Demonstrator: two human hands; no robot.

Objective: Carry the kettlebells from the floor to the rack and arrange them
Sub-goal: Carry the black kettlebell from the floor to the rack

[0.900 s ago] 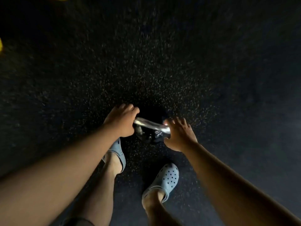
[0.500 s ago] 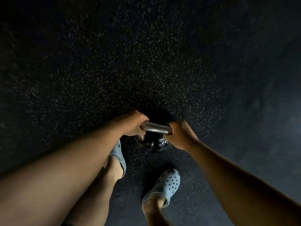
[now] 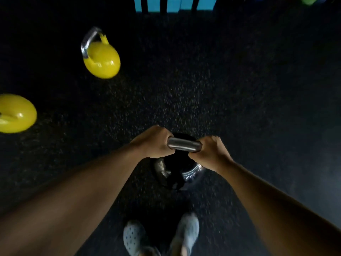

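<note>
The dark floor [image 3: 239, 89] filled the frame. Two yellow kettlebells [image 3: 101, 59] sat at the upper left. In the middle hung the black kettlebell [image 3: 177, 172]. My left hand [image 3: 153, 143] and right hand [image 3: 210, 154] were wrapped tight around its handle [image 3: 183, 144], above my shoes [image 3: 186, 235].

The second yellow kettlebell [image 3: 17, 113], far off the left hand [image 3: 154, 142], is cut by the picture's left edge, its handle out of sight; the black kettlebell [image 3: 177, 174] below the hands shows little of its dark body (only reflections), and both ends of its handle [image 3: 183, 144] vanish inside the fists; the right hand [image 3: 209, 154] hides its fingertips; the shoes [image 3: 186, 235] behind the hands are blurred and cropped; beyond the hands, blue blocks [image 3: 173, 3] are cut off.
</note>
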